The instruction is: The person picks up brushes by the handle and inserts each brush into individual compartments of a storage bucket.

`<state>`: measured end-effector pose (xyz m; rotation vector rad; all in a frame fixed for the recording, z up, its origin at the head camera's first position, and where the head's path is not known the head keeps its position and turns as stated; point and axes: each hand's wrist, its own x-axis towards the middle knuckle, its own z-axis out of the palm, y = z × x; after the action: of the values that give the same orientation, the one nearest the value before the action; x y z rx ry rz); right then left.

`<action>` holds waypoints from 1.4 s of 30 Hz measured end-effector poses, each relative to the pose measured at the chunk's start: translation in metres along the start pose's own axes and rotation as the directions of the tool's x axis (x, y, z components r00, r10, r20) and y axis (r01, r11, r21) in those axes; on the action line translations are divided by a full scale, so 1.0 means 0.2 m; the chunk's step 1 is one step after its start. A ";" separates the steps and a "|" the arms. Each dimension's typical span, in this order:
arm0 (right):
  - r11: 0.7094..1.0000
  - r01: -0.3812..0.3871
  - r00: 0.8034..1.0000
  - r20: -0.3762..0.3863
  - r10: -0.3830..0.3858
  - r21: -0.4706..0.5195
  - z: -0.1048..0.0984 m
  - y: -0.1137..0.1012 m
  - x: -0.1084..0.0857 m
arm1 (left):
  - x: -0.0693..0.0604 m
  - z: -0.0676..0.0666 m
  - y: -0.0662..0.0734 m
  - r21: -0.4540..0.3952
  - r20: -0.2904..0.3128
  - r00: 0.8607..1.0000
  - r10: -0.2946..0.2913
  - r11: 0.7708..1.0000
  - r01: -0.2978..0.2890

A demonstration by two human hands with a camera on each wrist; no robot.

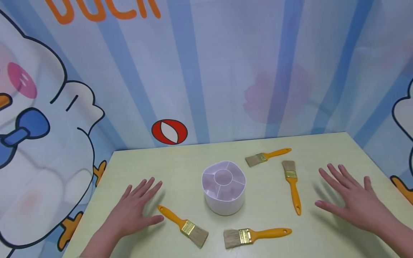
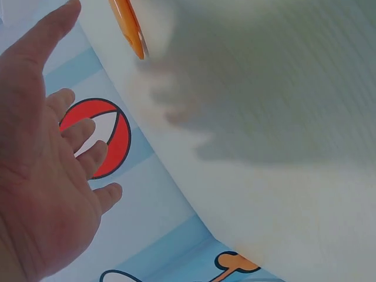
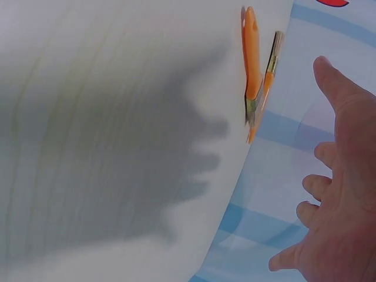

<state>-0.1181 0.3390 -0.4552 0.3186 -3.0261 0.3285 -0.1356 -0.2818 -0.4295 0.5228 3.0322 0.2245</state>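
Note:
My left hand (image 1: 133, 209) hovers over the table's left side with fingers spread and nothing in it. Close to its thumb lies a paintbrush (image 1: 184, 226), orange handle toward the hand, bristles pointing away. Over the right side my right hand (image 1: 353, 199) is spread too, holding nothing. Nearest to it is a second paintbrush (image 1: 292, 188), bristles toward the back. Another paintbrush (image 1: 258, 238) lies at the front, and one more brush (image 1: 268, 157) at the back. Between the hands stands a round white organizer (image 1: 224, 207) with several compartments; no brush is in it.
The pale wooden table (image 1: 174, 168) ends at the back against a blue striped backdrop (image 1: 226, 71). Cartoon ducks (image 1: 42, 172) and a red ball (image 1: 180, 132) are printed on it. Both wrist views show the hands' shadows on the tabletop.

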 end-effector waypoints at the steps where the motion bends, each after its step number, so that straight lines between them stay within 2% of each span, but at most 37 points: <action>1: 1.000 0.002 1.000 0.007 -0.002 0.005 -0.01 -0.01 0.01 | 0.01 0.00 0.00 -0.008 0.017 1.000 0.003 1.000 -0.003; 7: 0.998 0.041 0.999 0.025 -0.043 0.049 -0.03 -0.07 0.06 | 0.03 -0.01 0.01 -0.029 0.115 0.993 0.001 1.000 0.002; 15: 0.988 0.100 0.993 0.051 -0.106 0.114 -0.05 -0.17 0.12 | 0.07 0.02 0.02 -0.053 0.164 0.986 0.036 0.998 -0.027; 21: 0.975 0.161 0.985 0.039 -0.169 0.155 -0.05 -0.23 0.15 | 0.08 0.05 0.06 -0.061 0.204 0.977 0.061 0.997 -0.049; 30: 0.946 0.260 0.964 0.009 -0.267 0.196 -0.04 -0.34 0.20 | 0.07 0.06 0.07 -0.052 0.214 0.973 0.088 0.996 -0.079; 37: 0.928 0.260 0.959 0.038 -0.280 0.269 -0.02 -0.43 0.24 | 0.08 0.08 0.08 -0.051 0.212 0.966 0.150 0.989 -0.142; 42: 0.905 0.269 0.953 0.043 -0.299 0.331 0.00 -0.51 0.27 | 0.07 0.08 0.09 -0.062 0.221 0.958 0.184 0.983 -0.174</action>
<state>-0.1484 0.2316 -0.4296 0.8116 -2.9435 0.8037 -0.1411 -0.2577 -0.4437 0.7649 2.7550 0.2191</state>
